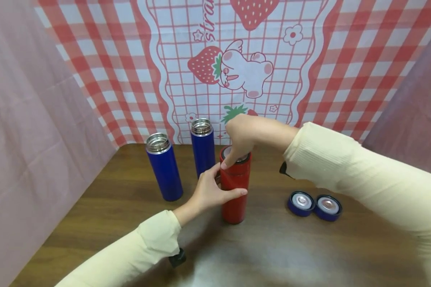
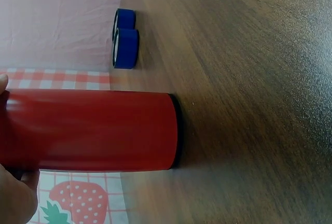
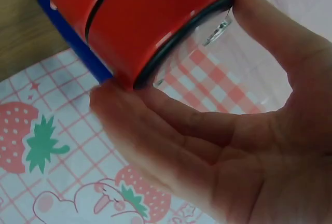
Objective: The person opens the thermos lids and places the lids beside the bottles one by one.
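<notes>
A red thermos flask (image 1: 233, 207) stands upright on the wooden table. My left hand (image 1: 210, 190) grips its body from the left, thumb across the front; in the left wrist view the flask's base shows a black rim. From above, my right hand (image 1: 242, 133) holds the red lid (image 3: 155, 24) at its top edge, thumb on one side and fingers on the other. A dark seam runs between lid and body in the right wrist view. Behind and to the left, two blue flasks, one nearer (image 1: 169, 173) and one farther (image 1: 202, 149), stand with bare steel mouths.
Two blue lids (image 1: 301, 211) lie side by side on the table (image 1: 280, 251) at the right, inner side up. A strawberry-print checked cloth (image 1: 283, 48) hangs along the back. Pink cloth (image 1: 39, 119) hangs at the left, with more on the right.
</notes>
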Tool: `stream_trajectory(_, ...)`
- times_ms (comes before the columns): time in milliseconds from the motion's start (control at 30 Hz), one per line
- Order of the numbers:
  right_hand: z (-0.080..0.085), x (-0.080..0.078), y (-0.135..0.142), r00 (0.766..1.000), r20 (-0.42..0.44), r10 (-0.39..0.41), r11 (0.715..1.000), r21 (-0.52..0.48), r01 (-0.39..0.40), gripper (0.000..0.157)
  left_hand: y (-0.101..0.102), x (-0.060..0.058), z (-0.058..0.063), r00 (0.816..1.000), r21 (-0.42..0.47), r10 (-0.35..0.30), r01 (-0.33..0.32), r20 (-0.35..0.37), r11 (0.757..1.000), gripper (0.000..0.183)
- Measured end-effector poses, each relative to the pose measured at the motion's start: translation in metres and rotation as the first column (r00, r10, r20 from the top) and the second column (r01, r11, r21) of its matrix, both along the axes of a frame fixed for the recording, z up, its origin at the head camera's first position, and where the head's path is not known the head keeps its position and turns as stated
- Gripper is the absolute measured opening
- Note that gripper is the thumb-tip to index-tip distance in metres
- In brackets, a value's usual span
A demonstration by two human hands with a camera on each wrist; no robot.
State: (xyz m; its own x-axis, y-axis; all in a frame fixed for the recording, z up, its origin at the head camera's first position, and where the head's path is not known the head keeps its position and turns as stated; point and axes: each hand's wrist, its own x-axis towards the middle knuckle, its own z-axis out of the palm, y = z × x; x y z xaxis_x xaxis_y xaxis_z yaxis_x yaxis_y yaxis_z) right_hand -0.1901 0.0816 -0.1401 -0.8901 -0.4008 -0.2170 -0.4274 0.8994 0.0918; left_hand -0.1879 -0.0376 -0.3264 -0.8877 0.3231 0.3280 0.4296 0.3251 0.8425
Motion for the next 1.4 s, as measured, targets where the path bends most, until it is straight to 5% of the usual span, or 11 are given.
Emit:
stream_trajectory(367,-0.006,-0.003,0.004,0.997,-0.042,-0.059,0.995,-0.084,0.055,0.064,0.001,0.001,-0.001,1.0,0.014,0.005,-0.005,0.016,1.0,0.058)
stream_trajectory(733,-0.004,-0.009,0.006,0.999,-0.02,0.038,0.999,-0.015,-0.038,0.056,0.0,-0.001,-0.002,0.999,0.014,-0.038,0.038,0.003,0.999,0.058)
stream_trajectory(1000,-0.004,-0.012,0.017,0.981,0.05,0.188,0.979,-0.094,-0.182,0.048,0.0,0.0,-0.002,0.999,0.009,-0.036,0.036,-0.018,0.999,0.059)
stream_trajectory(1400,-0.006,-0.013,0.025,0.954,0.088,0.286,0.948,-0.169,-0.268,0.048,0.0,-0.002,-0.003,0.999,-0.009,-0.027,0.026,-0.04,1.0,0.055)
